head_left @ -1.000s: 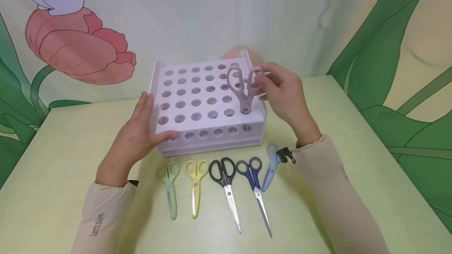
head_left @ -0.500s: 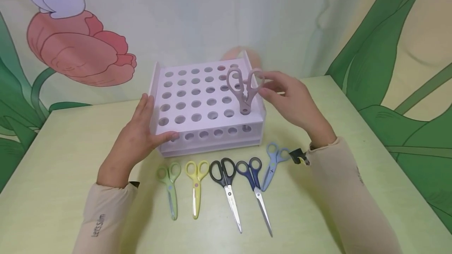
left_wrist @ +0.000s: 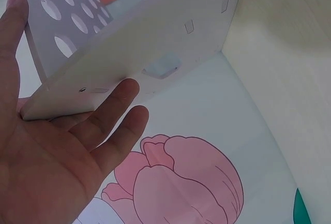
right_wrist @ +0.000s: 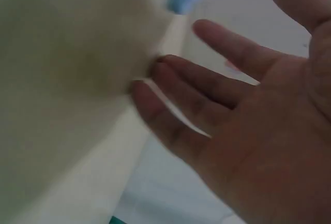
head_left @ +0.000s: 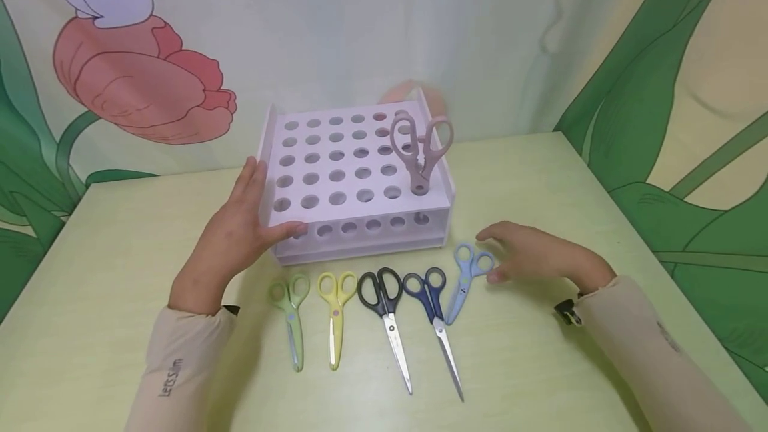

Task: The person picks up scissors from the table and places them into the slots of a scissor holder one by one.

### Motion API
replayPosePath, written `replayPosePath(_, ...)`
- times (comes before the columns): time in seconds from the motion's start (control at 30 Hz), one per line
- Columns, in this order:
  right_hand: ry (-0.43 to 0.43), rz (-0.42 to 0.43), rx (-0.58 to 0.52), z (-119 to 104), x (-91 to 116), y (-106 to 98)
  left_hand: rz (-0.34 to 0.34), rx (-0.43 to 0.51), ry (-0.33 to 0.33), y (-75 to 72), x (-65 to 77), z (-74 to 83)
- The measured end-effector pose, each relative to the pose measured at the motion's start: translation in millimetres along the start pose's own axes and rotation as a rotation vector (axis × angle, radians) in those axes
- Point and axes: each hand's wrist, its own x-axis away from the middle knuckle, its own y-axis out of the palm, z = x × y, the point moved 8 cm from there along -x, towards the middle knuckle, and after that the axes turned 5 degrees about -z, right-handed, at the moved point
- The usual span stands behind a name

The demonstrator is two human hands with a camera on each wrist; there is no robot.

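Note:
My left hand (head_left: 231,239) rests against the left side of a white rack (head_left: 353,214) with rows of round holes. Its fingers lie straight along the side panel (left_wrist: 170,48) in the left wrist view, the thumb at the front edge. Dusty-pink scissors (head_left: 420,181) stand handles up in the rack's front right hole, their blades mostly hidden below. My right hand (head_left: 534,255) hovers with spread fingers just right of light blue scissors (head_left: 462,289), thumb tip near a handle loop. Nothing shows in that hand in the blurred right wrist view.
In a row before the rack lie green scissors (head_left: 292,319), yellow scissors (head_left: 336,312), black-handled scissors (head_left: 387,312) and dark-blue-handled scissors (head_left: 433,305), tips toward the near edge. A printed curtain (head_left: 492,52) hangs behind the table (head_left: 528,379).
My right hand has let go of the dusty-pink scissors and moved down and right to beside the light blue scissors. The pink scissors stay upright in the rack; my left hand stays there.

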Motion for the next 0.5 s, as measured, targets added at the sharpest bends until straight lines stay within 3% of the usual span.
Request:
replayPosePath(0.13, 0.005, 0.023, 0.009, 11, 6, 12, -0.009, -0.004, 0.001, 0.7, -1.6, 3.0)
replayPosePath(0.33, -0.037, 0.098, 0.111, -2, 6, 17, -0.023, 0.007, -0.032, 1.2, -0.3, -0.1)
replayPosePath(0.5, -0.057, 0.101, 0.172, -6, 6, 15, -0.023, 0.02, -0.034, 0.8, -0.4, -1.3)
